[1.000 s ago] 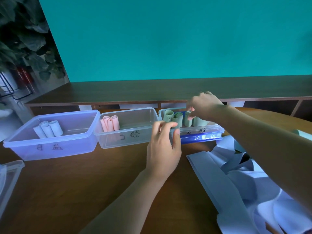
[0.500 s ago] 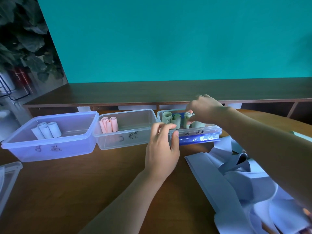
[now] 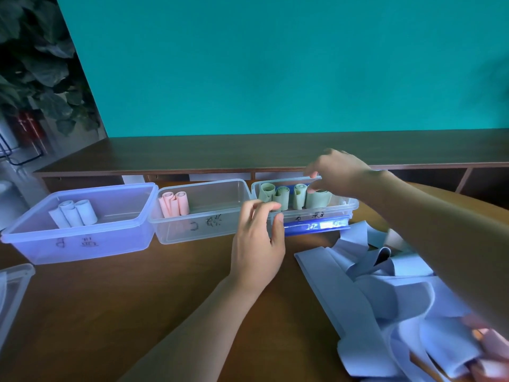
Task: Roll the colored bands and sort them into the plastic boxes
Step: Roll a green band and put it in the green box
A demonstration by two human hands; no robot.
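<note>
I count three plastic boxes (image 3: 198, 213) at 12 o'clock: three white rolls (image 3: 73, 213), three pink rolls (image 3: 174, 203), four green rolls (image 3: 292, 198). My left hand (image 3: 257, 244) grasps the green box's rim (image 3: 314, 213); my right hand (image 3: 334, 172) pinches one green roll (image 3: 318, 199).

On the front wall of your left, bluish box (image 3: 80, 238) you can read a handwritten "B" beside a blurred character. The middle clear box (image 3: 198, 224) shows "C" and another unreadable character. The markings on the right box (image 3: 311, 216) can't be read.
</note>
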